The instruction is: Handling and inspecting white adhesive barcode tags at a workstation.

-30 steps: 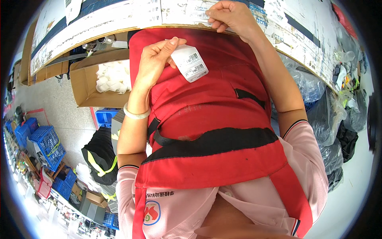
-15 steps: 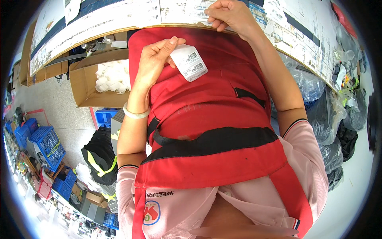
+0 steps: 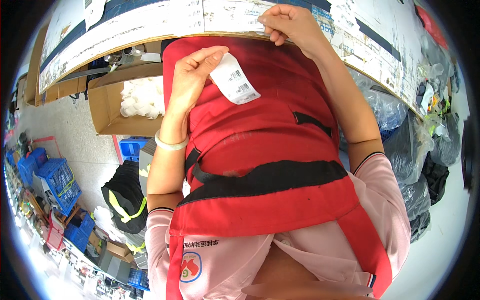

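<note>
My left hand (image 3: 196, 72) is closed in a pinch on the upper end of a short white strip of barcode labels (image 3: 234, 81). The strip hangs down, slightly curled, in front of my red apron (image 3: 260, 125). Over the near edge of the worn white tabletop (image 3: 150, 22), my right hand (image 3: 294, 30) has thumb and forefinger pressed together. A white label sheet with a barcode (image 3: 245, 21) lies beside those fingertips. Whatever the right fingers hold, if anything, is too small to make out.
Below the table at left stands an open cardboard box (image 3: 107, 112) with white scraps (image 3: 142, 97). Blue crates (image 3: 59, 182) and a black bundle tied with a yellow strap (image 3: 125, 197) are on the left. Plastic-wrapped bags (image 3: 405, 145) crowd the right side.
The label strip has swung and curled a little, its printed face turning partly away. My right hand has shifted slightly down and right, staying at the table edge.
</note>
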